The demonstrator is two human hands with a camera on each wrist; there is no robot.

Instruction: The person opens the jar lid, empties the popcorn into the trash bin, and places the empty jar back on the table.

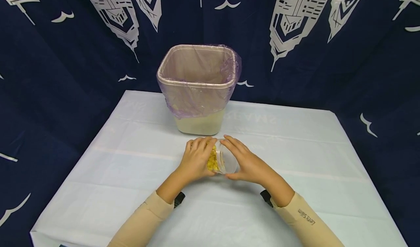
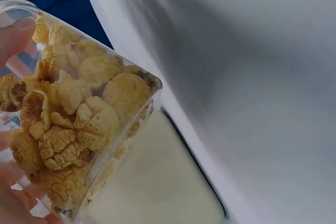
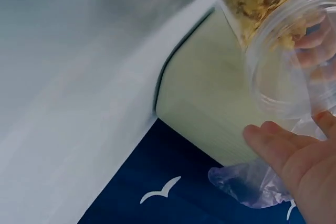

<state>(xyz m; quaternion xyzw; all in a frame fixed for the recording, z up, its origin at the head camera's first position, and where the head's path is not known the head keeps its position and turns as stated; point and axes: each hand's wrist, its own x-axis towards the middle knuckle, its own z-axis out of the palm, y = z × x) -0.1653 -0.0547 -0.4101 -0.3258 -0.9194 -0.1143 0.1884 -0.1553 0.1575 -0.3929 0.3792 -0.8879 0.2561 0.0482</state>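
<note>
Popcorn (image 2: 71, 111) in a clear jar (image 1: 219, 158), left fingers (image 1: 196, 143) around it.

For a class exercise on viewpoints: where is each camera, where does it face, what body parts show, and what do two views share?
Head: on the person's head, facing forward and down at jar, bin and table; left hand, right hand and sleeves show.
Left wrist: on that wrist, facing the jar's popcorn; fingers, seemingly the left hand's, show at left.
Right wrist: on that wrist, facing the jar's rim; the right hand shows lower right.
Both wrist views share the jar and bin.
</note>
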